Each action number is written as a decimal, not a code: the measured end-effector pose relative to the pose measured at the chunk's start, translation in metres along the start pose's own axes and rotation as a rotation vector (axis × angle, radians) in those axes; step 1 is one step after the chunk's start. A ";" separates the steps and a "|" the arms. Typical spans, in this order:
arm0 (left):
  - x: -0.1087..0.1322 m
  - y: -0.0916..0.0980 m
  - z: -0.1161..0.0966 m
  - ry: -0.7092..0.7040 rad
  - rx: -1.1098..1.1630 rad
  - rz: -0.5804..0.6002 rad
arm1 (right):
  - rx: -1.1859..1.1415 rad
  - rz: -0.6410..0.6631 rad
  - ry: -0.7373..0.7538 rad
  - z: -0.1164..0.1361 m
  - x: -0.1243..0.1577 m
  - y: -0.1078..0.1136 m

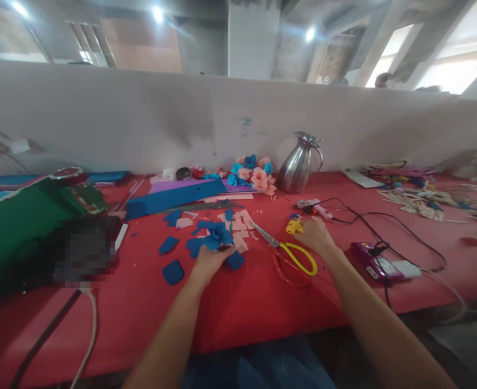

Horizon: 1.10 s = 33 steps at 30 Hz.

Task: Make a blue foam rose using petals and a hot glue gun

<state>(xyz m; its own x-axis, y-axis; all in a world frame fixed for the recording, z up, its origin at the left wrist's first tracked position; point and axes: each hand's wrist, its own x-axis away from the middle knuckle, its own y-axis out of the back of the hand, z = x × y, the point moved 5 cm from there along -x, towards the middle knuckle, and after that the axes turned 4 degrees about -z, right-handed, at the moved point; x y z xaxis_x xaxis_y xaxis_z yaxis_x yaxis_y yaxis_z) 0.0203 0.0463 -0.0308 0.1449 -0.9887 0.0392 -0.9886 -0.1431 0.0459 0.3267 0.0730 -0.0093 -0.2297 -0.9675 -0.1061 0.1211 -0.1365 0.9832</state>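
My left hand (212, 259) is closed with its fingertips on the stem end of a blue paper flower (217, 233), above loose blue petals (173, 272) and pink paper pieces (241, 236). My right hand (316, 235) is at a small yellow object (294, 226), its fingers bent against it; its exact kind is unclear. Just behind that hand lies a pink glue gun (323, 210) with a black cord. Between my hands rest scissors (281, 246) with one yellow and one red handle loop, blades pointing away to the left.
At the back stand a steel jug (297, 165) and a bunch of pink and blue paper flowers (254, 174). Blue paper sheets (177, 198) lie at centre left. A purple power box (374, 262) with cords sits right, wooden sticks (411, 202) beyond. A green board (23, 232) leans left.
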 end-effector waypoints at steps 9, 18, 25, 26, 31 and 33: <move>0.002 -0.007 -0.001 0.008 0.068 0.160 | -0.708 0.159 0.121 0.021 0.069 0.034; -0.001 -0.004 -0.003 -0.077 -0.061 0.108 | -0.923 0.453 0.425 0.100 0.128 0.028; -0.005 -0.003 0.004 -0.041 -0.106 0.108 | -0.838 0.442 0.443 0.101 0.121 0.019; -0.004 -0.003 0.004 -0.040 -0.119 0.103 | -0.831 0.446 0.436 0.101 0.121 0.018; 0.001 -0.003 -0.002 -0.065 -0.158 0.125 | -0.801 0.429 0.406 0.097 0.121 0.016; 0.002 -0.004 -0.005 -0.068 -0.157 0.143 | -0.790 0.405 0.400 0.095 0.120 0.016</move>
<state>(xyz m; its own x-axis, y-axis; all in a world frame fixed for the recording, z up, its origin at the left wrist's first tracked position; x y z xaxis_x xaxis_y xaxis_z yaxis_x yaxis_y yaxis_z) 0.0244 0.0450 -0.0260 -0.0049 -0.9999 -0.0106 -0.9798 0.0027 0.1998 0.2090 -0.0245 0.0078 0.2992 -0.9537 0.0323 0.7656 0.2601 0.5884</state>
